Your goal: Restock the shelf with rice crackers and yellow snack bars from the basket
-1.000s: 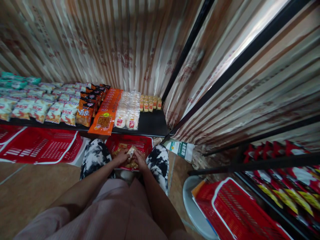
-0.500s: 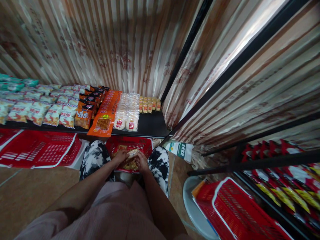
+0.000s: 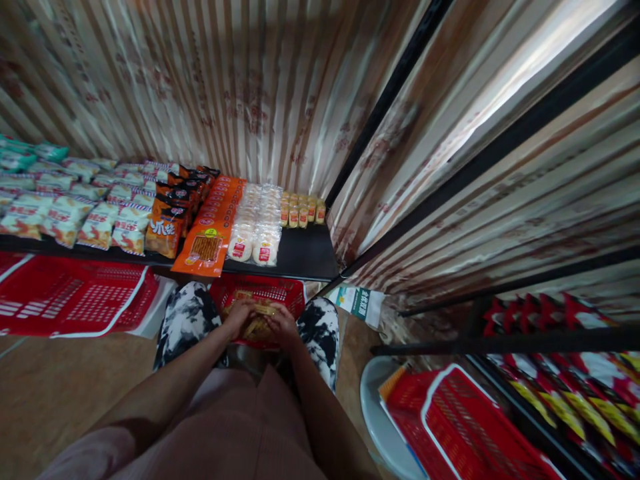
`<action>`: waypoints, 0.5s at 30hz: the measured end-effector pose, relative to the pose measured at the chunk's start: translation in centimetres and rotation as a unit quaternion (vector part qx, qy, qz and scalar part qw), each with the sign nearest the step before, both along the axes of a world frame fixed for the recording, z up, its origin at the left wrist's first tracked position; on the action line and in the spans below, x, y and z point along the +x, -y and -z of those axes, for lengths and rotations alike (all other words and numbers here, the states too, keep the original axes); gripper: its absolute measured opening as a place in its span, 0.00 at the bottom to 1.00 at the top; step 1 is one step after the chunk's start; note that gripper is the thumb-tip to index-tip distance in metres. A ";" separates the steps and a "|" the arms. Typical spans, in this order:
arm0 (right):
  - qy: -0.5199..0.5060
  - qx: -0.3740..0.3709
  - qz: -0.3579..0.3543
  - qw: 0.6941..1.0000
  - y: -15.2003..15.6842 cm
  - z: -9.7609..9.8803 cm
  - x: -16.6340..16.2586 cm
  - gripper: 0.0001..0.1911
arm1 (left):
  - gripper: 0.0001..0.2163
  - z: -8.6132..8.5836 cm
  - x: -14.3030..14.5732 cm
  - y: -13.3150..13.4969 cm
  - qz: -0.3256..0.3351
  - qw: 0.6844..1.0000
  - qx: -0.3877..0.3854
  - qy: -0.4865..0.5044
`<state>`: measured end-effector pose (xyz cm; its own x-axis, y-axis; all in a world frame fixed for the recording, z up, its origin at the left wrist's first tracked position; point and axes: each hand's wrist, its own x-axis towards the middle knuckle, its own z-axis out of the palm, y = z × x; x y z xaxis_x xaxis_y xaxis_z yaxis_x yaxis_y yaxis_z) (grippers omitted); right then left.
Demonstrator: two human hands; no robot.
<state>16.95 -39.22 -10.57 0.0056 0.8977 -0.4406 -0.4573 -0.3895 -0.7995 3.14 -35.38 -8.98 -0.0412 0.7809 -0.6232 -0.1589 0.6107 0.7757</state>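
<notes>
Both my hands are down in a red plastic basket (image 3: 287, 293) that sits between my knees. My left hand (image 3: 239, 316) and my right hand (image 3: 281, 324) are curled around small clear-wrapped snack packets (image 3: 259, 326) lying in the basket. The fingers of both hands are bent and closed over the packets. Just beyond the basket runs a low black shelf (image 3: 305, 253). On it stand a row of small yellow packets (image 3: 300, 211), round white cakes in clear wrap (image 3: 256, 227) and flat orange packs (image 3: 213, 223).
More snack bags (image 3: 75, 207) fill the shelf to the left, with a flat red basket (image 3: 75, 297) below them. Another red basket (image 3: 450, 427) rests on a white stool at right, beside a rack of red and yellow packs (image 3: 575, 373). A striped curtain hangs behind.
The packet that was held upright between my hands has come down flat into the basket. Both hands have lowered slightly onto the packets. The view has shifted a little.
</notes>
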 end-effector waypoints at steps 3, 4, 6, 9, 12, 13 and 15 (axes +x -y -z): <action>0.015 0.038 -0.027 0.999 0.2 -0.2 0.3 0.17 | 0.05 0.3 -0.2 -0.1 -0.001 0.999 0.031 -0.027; 0.018 0.049 -0.035 0.998 0.2 -0.3 0.3 0.17 | 0.06 0.3 -0.2 -0.1 0.002 0.998 0.042 -0.039; 0.018 0.055 -0.046 0.997 0.2 -0.7 0.3 0.16 | 0.07 0.0 -0.3 -0.1 0.006 0.997 0.059 -0.056; 0.039 0.020 -0.045 0.998 0.0 -1.4 0.0 0.16 | 0.07 -0.8 -0.4 0.1 0.012 0.996 0.073 -0.058; 0.073 -0.010 -0.047 0.996 -0.2 -1.7 -0.4 0.19 | 0.07 -1.6 -0.6 0.3 0.017 0.995 0.077 -0.065; 0.069 -0.011 -0.047 0.996 -0.2 -1.6 -0.6 0.20 | 0.07 -1.7 -0.7 0.4 0.019 0.995 0.076 -0.068; 0.047 0.000 -0.035 0.998 -0.1 -1.3 -0.8 0.23 | 0.06 -2.0 -0.9 0.5 0.026 0.995 0.071 -0.069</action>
